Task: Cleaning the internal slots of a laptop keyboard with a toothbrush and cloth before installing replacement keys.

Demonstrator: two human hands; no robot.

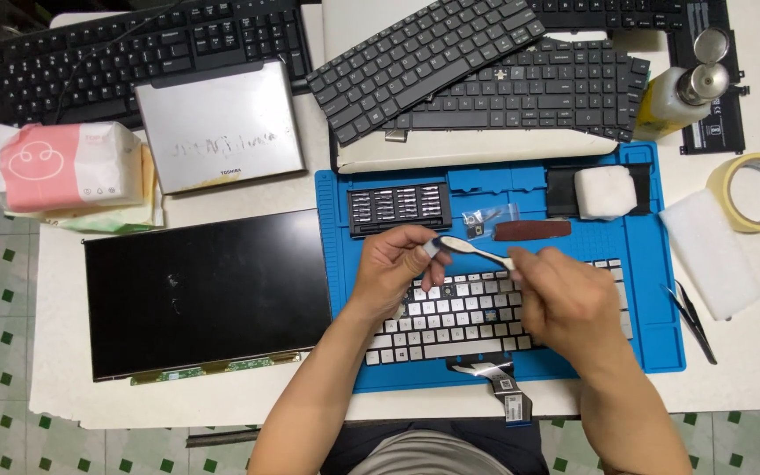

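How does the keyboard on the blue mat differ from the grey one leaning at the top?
The mat keyboard has white keys and lies flat and square on the blue mat, partly hidden by both hands. The grey keyboard has dark grey keys and sits slanted across another keyboard, fully exposed. Both are bare laptop keyboards.

keyboard on mat, panel left

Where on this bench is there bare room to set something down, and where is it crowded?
Bare table shows right of the blue mat, below the white pad. A narrow strip lies below the dark screen panel. The back, stacked with black keyboards, is crowded, as is the mat under both hands.
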